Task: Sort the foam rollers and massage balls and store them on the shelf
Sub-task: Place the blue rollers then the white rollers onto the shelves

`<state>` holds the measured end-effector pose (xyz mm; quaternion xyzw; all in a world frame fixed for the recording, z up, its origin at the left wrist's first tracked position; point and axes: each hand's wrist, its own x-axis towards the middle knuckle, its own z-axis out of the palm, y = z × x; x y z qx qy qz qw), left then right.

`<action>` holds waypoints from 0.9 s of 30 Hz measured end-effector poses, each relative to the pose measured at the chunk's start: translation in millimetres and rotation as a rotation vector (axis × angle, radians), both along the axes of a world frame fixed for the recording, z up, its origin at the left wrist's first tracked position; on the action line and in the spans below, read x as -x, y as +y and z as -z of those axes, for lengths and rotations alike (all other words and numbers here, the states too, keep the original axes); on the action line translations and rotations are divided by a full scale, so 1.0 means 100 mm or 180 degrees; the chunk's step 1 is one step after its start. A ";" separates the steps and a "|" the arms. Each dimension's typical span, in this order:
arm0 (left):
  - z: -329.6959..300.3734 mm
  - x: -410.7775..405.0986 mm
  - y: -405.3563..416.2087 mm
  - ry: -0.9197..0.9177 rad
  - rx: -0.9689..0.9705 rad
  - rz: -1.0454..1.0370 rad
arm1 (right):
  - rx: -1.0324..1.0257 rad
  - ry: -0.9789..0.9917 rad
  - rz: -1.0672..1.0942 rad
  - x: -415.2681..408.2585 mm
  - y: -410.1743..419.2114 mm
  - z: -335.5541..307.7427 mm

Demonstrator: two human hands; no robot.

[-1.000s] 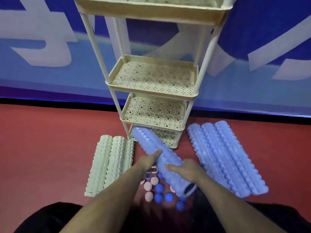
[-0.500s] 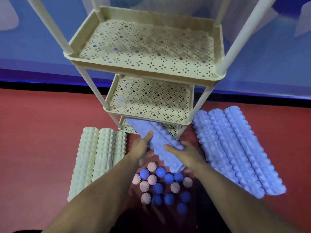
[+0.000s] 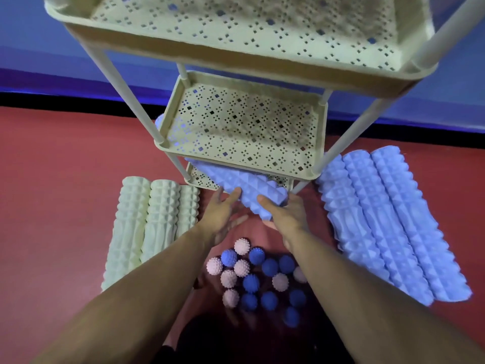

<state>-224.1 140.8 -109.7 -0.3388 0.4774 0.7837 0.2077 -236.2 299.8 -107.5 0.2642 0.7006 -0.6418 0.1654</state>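
— Many spiky balls (image 3: 252, 282) lie nearest, between green rollers (image 3: 147, 227) and blue rollers (image 3: 388, 232)?

— Yes. Beyond, right hand (image 3: 286, 216) grips the blue roller (image 3: 246, 187); left hand (image 3: 223, 211), fingers spread, touches it. It now sits deeper under the shelf (image 3: 236, 158) tier than before.

- Lighting is even and fairly bright, with a cool blue cast off the wall (image 3: 52, 35) at 11 o'clock.
- No hard glare shows.
- Deep shadow pools at 6 o'clock, darkening the lowest massage balls (image 3: 291, 316).
- Motion blur softens the shelf (image 3: 236, 72) rim at 12 o'clock.
- Wide-angle distortion bows the shelf posts outward and stretches the forearms toward the corners.
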 end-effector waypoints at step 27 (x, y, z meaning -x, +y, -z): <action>0.38 0.04 0.40 0.0217 0.0859 0.1050 | -0.0826 -0.0036 -0.0810 0.15 0.61 0.53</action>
